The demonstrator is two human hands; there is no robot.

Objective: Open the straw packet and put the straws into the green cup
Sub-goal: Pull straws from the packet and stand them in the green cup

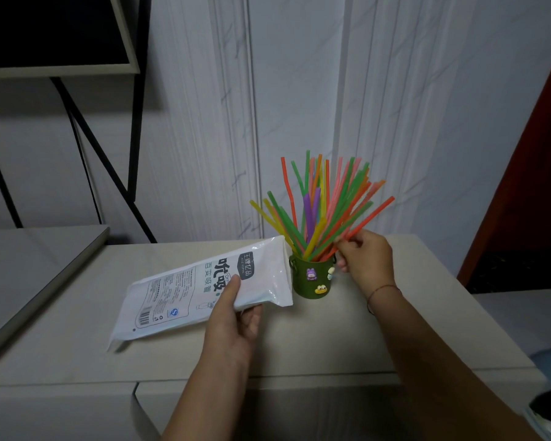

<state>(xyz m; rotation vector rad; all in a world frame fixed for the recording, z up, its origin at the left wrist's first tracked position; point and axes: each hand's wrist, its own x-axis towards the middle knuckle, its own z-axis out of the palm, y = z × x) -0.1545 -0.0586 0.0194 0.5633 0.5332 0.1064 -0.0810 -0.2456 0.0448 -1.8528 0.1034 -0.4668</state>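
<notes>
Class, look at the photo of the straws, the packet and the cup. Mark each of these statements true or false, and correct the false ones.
1. The straws stand fanned out in the green cup. True.
2. The left hand is empty. False: it holds the white straw packet by its edge.
3. The right hand pinches straws beside the cup's rim. True.
4. The green cup lies on its side. False: it stands upright on the beige tabletop.
5. The cup is plain. False: small cartoon figures decorate its front.
</notes>
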